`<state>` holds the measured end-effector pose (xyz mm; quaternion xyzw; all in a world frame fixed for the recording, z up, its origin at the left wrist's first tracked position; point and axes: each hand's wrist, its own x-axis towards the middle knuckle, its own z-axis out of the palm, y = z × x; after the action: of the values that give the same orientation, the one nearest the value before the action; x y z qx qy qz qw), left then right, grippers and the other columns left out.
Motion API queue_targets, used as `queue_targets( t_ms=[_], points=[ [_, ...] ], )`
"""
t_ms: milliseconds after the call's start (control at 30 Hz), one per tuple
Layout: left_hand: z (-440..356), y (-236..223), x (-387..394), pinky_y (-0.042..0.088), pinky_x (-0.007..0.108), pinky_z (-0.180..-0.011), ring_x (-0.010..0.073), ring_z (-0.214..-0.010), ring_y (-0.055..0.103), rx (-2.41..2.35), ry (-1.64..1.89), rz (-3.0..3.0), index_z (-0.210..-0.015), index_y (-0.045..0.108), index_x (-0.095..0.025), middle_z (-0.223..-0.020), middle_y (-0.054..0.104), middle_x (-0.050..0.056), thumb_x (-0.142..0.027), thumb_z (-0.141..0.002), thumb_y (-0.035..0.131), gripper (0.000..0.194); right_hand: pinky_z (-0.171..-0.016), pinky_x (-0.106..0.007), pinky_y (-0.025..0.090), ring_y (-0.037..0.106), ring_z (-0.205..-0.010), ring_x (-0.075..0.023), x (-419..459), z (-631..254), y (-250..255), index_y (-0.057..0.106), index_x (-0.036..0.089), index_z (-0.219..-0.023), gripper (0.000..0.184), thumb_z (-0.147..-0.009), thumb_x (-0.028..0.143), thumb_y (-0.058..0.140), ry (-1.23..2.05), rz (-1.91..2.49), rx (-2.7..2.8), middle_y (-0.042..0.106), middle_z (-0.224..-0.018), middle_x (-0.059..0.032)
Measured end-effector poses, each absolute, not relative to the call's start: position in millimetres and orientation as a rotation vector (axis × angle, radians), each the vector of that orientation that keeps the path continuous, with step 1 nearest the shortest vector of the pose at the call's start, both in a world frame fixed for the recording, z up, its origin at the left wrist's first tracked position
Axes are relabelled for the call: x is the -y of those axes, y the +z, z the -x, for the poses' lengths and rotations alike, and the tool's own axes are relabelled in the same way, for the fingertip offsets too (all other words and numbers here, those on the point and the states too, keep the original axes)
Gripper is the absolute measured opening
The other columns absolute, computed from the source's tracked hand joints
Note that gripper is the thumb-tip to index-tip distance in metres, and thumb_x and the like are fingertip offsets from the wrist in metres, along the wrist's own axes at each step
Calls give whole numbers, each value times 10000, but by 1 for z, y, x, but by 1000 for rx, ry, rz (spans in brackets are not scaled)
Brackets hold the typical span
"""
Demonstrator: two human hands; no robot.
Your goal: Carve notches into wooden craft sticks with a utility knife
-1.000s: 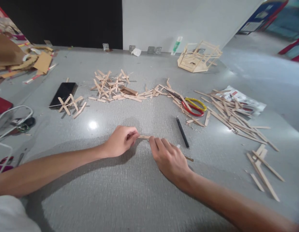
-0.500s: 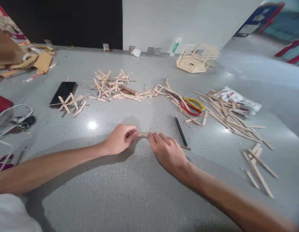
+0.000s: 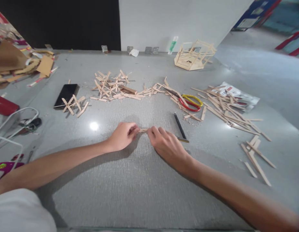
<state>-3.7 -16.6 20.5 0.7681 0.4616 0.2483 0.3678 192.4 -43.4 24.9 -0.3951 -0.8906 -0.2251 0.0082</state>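
Observation:
A small pale wooden stick piece (image 3: pixel 143 130) spans the gap between my two hands, a little above or on the grey table; the height is hard to judge. My left hand (image 3: pixel 122 137) pinches its left end with thumb and fingers. Curled fingers of my right hand (image 3: pixel 165 145) grip the other end, and they cover part of it. A thin brownish strip (image 3: pixel 184 140) shows from behind the right hand; whether that hand touches it I cannot tell. Just beyond lies a black pen-like tool (image 3: pixel 179 126).
Scissors (image 3: pixel 193 104) with red and yellow handles rest among cut sticks. Loose sticks (image 3: pixel 110 85) lie at the back, more (image 3: pixel 229 112) on the right. A wooden frame model (image 3: pixel 195 58) stands near the wall. A phone (image 3: pixel 67 93) and white cable (image 3: pixel 16 111) are left.
The camera view has shifted slightly. Both hands keep hold of the stick piece in nearly the same place; less of its flat face shows now, as if turned.

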Motion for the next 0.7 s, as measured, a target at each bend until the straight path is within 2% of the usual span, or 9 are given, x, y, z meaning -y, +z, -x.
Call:
queue_targets(
  t_ms=[133,267,400,500,633,700],
  points=[
    [3,24,15,372,214,-547,97,-502,514,-1158,610,-1948,-765,544,-150,-572,573,-16,-284,-975,427,275,-638,-309,401,510,-738,-189,50,-191,30,576,89,-1069,299,-868,-16,380,-805,1283,2749,580,-857,-81],
    [7,29,12,379,202,-516,75,-435,492,-1106,511,-1916,-691,526,-153,-562,560,-16,-296,-984,402,348,-662,-323,398,537,-770,-211,50,-199,29,546,62,-1183,317,-890,42,425,-856,1208,2791,603,-828,-75],
    [12,30,7,391,201,-508,69,-407,478,-1015,444,-1898,-678,531,-149,-565,562,-14,-332,-986,396,383,-582,-297,331,557,-709,-179,53,-205,31,569,156,-1107,263,-882,58,476,-826,1315,2812,610,-817,-38],
    [12,31,5,386,202,-529,71,-426,471,-995,420,-1942,-689,551,-145,-549,554,-17,-321,-979,408,368,-565,-296,292,555,-631,-157,55,-207,34,542,176,-1145,298,-881,53,479,-788,1349,2842,605,-755,-14],
    [10,33,6,350,196,-516,72,-426,446,-1030,410,-1980,-648,524,-149,-504,510,-30,-259,-960,418,348,-559,-303,267,566,-608,-157,51,-210,35,547,178,-931,152,-888,57,466,-703,1293,2895,595,-705,-9],
    [9,33,7,333,194,-511,71,-427,431,-1034,418,-2010,-627,511,-151,-490,493,-34,-231,-949,422,344,-532,-307,237,568,-578,-158,47,-211,35,519,188,-864,143,-890,61,459,-654,1264,2926,595,-689,-9]
  ],
)
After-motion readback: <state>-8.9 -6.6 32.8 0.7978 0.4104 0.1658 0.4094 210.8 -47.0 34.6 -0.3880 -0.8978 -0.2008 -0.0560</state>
